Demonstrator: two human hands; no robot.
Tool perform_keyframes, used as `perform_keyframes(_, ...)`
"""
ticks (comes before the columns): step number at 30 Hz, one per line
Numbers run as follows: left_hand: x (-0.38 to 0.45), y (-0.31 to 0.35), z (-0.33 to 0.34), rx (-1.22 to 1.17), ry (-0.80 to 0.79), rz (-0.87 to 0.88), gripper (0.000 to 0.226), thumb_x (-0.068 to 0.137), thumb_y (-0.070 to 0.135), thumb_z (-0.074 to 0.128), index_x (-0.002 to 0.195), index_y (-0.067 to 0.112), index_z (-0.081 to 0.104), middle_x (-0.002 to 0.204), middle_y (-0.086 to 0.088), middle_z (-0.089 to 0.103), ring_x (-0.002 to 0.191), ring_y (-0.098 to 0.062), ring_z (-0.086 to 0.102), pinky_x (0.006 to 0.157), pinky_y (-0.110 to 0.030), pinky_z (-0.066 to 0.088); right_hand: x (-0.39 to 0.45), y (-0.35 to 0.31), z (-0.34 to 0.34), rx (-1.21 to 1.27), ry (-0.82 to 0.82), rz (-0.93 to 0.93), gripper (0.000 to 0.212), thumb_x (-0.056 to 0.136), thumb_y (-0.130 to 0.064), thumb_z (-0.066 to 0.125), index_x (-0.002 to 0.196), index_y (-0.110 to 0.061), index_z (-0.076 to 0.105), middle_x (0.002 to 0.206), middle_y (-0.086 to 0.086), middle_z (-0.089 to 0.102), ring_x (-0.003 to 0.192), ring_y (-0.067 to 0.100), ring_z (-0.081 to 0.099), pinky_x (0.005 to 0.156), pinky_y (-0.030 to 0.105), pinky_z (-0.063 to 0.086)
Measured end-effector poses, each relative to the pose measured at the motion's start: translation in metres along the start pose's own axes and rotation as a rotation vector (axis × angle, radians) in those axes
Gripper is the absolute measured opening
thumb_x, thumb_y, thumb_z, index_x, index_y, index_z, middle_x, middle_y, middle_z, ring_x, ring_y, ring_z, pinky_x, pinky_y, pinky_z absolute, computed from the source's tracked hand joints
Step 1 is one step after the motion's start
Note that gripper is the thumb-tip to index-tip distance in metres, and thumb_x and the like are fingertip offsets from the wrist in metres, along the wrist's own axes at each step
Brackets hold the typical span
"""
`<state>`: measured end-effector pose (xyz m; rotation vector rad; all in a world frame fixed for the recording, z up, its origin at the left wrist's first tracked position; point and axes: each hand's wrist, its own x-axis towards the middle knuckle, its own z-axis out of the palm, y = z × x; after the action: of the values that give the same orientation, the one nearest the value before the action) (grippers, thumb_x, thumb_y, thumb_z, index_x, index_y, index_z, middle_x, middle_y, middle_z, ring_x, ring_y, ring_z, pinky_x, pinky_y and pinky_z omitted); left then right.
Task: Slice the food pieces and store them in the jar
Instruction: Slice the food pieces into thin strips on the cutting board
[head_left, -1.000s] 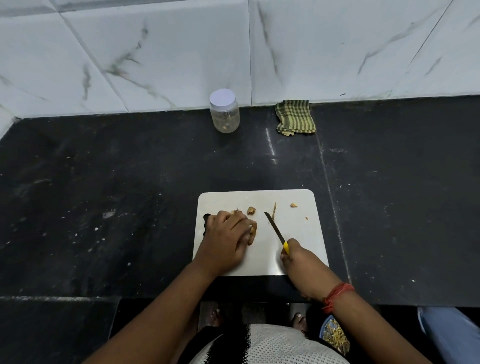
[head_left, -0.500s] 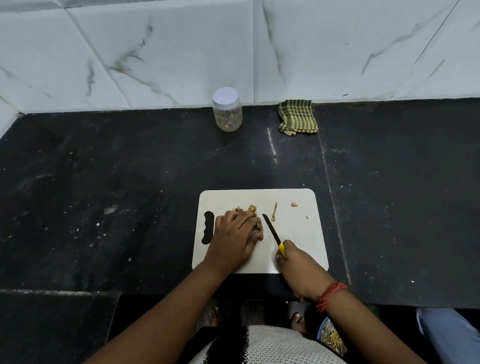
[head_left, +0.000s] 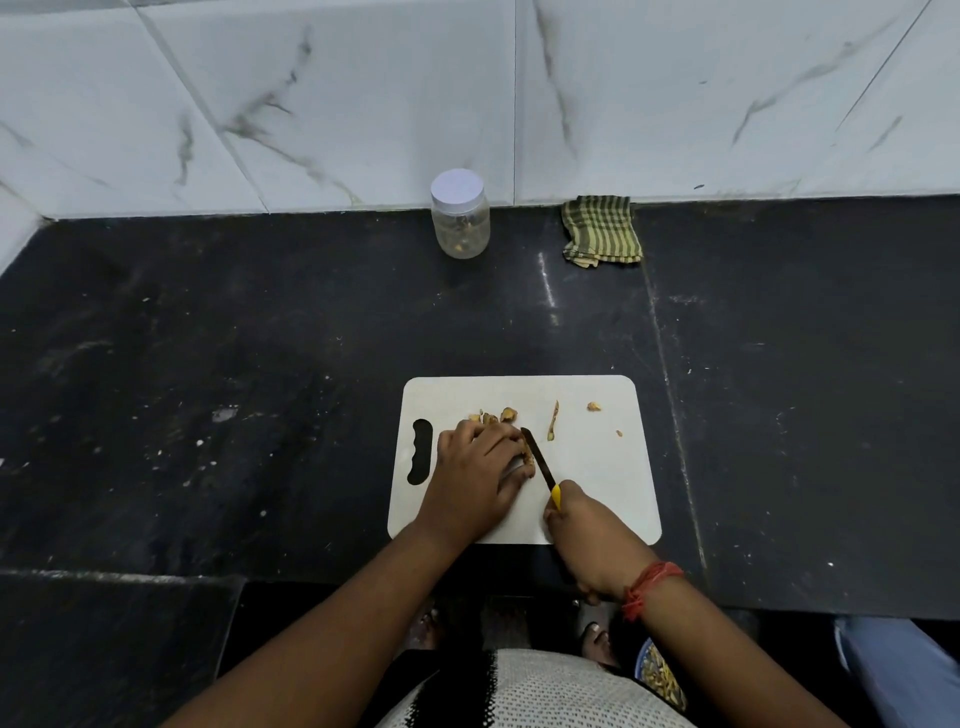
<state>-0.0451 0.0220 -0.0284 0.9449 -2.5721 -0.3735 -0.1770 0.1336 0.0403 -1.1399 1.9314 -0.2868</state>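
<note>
A person's left hand (head_left: 480, 470) bears down, fingers curled, on a brown food piece (head_left: 527, 456) on a white board (head_left: 597, 467), while the right hand (head_left: 589, 530) grips the yellow handle of a knife (head_left: 540, 462) whose dark blade angles up and left, its tip just beside the left fingertips and touching the food. Most of the piece is hidden under the fingers. Small cut bits (head_left: 498, 415) lie just above the left hand; a thin sliver (head_left: 554, 420) and two crumbs (head_left: 594, 406) sit to the right, apart from both hands. The board's right half is bare, and its handle slot (head_left: 421, 451) lies left of the left hand. The board's near edge sits close to the front edge of the black counter (head_left: 208, 389). Well behind the board, against the marble wall (head_left: 363, 93), stands the jar (head_left: 460, 213), white lid on, with a few bits inside; a striped cloth (head_left: 602, 231) lies to its right. Wide dark counter spreads left and right of the board.
</note>
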Motion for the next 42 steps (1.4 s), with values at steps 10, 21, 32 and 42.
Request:
perform_keyframes(10, 0.001, -0.003, 0.007, 0.009, 0.058, 0.035, 0.030, 0.094, 0.043, 0.055, 0.103, 0.020, 0.071, 0.122, 0.007, 0.064, 0.104, -0.022, 0.050, 0.087, -0.042, 0.040, 0.007, -0.006, 0.004, -0.180, 0.020, -0.006, 0.014, 0.091, 0.002, 0.040, 0.094, -0.009, 0.031, 0.065, 0.000, 0.043, 0.052, 0.013, 0.038, 0.043, 0.021, 0.021)
perform_keyframes(21, 0.002, 0.001, 0.003, 0.115, 0.081, 0.066, 0.023, 0.091, 0.043, 0.062, 0.096, 0.022, 0.070, 0.120, 0.009, 0.063, 0.100, -0.022, 0.051, 0.083, -0.039, 0.036, 0.005, -0.005, 0.003, -0.233, -0.022, -0.004, 0.016, 0.090, 0.004, 0.039, 0.099, -0.008, 0.033, 0.101, 0.020, 0.065, 0.090, 0.033, 0.064, 0.053, 0.030, 0.031)
perform_keyframes(32, 0.003, 0.000, 0.005, 0.136, 0.094, 0.070, 0.027, 0.088, 0.048, 0.065, 0.094, 0.022, 0.069, 0.120, 0.009, 0.065, 0.098, -0.025, 0.054, 0.081, -0.042, 0.040, 0.011, -0.001, 0.004, -0.229, 0.018, 0.002, 0.023, 0.091, 0.003, 0.039, 0.113, 0.000, 0.038, 0.099, 0.020, 0.064, 0.093, 0.034, 0.064, 0.060, 0.029, 0.034)
perform_keyframes(42, 0.002, 0.002, 0.003, 0.142, 0.107, 0.052, 0.026, 0.090, 0.049, 0.064, 0.096, 0.024, 0.069, 0.121, 0.011, 0.065, 0.098, -0.024, 0.054, 0.081, -0.041, 0.039, 0.008, -0.005, -0.001, -0.237, -0.007, 0.031, 0.024, 0.091, 0.002, 0.038, 0.115, -0.001, 0.038, 0.106, 0.021, 0.062, 0.096, 0.033, 0.063, 0.064, 0.028, 0.035)
